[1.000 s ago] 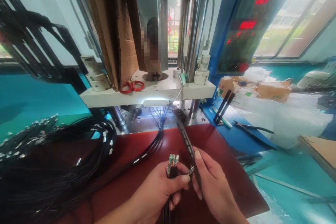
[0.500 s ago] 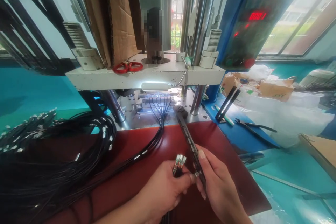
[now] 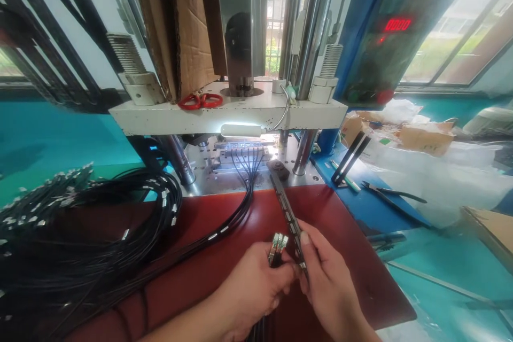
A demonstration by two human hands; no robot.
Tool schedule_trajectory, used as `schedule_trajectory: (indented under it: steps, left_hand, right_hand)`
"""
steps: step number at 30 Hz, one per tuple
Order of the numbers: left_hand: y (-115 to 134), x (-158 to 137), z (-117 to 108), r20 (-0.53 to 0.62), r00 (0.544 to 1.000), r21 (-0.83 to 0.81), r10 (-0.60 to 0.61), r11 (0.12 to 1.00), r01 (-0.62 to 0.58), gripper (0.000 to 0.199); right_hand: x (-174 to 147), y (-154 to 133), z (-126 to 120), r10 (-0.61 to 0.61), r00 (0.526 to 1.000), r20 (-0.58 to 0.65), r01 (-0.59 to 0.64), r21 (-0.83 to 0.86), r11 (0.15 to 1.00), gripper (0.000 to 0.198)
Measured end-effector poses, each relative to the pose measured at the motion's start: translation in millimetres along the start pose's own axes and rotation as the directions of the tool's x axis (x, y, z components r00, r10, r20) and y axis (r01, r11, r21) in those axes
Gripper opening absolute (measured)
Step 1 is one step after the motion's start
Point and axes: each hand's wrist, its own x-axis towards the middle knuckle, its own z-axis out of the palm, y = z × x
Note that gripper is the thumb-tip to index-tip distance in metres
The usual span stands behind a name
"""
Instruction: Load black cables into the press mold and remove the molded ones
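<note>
In my left hand (image 3: 262, 280) is a small bundle of black cables, closed in the fingers, with their metal connector ends (image 3: 279, 243) poking up above the thumb. My right hand (image 3: 326, 272) grips the near end of a long dark slotted bar (image 3: 289, 214), thumb on top. The bar slants away over a red-brown board (image 3: 224, 264), its far end by a dark round-topped block (image 3: 278, 170) on the press bed. At the bar's left edge my left fingertips meet a small connector. Several thin black cables (image 3: 242, 208) run from the lit fixture (image 3: 240, 156) toward the left.
A big coil of black cables (image 3: 132, 224) with metal ends lies at left. Red-handled scissors (image 3: 200, 100) rest on the press's white plate (image 3: 168, 120). Pliers (image 3: 393, 197) and two black upright strips (image 3: 350, 159) are on the blue surface at right, near plastic bags (image 3: 441, 171).
The view has shifted slightly, so everything sits a little farther right. The small connector between my left fingers has moved in against the bar. Both hands keep their holds.
</note>
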Motion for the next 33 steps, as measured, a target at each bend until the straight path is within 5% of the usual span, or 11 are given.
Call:
schedule_trajectory:
  steps: [5, 9, 15, 33]
  left_hand:
    - [-0.8, -2.6, -5.3, 0.025, 0.999, 0.01, 0.038, 0.999, -0.039, 0.017]
    - [2.2, -8.8, -18.4, -0.095, 0.983, -0.107, 0.159, 0.98, -0.169, 0.02]
    - [2.6, -15.3, -27.6, -0.137, 0.989, -0.328, 0.055, 0.94, -0.098, 0.026]
    - [0.8, -2.6, -11.3, -0.078, 0.997, -0.077, 0.018, 0.997, -0.024, 0.023]
  right_hand:
    - [-0.7, -1.9, -0.2, -0.005, 0.999, 0.037, 0.004, 0.017, 1.0, 0.046]
    - [0.1, -9.5, -2.6, 0.057, 0.998, 0.021, -0.059, 0.067, 0.996, 0.051]
    - [-0.5, -13.5, -3.4, 0.081, 0.995, 0.054, -0.085, 0.073, 0.994, 0.054]
    - [1.8, -10.4, -4.3, 0.074, 0.995, 0.074, -0.079, 0.067, 0.995, 0.053]
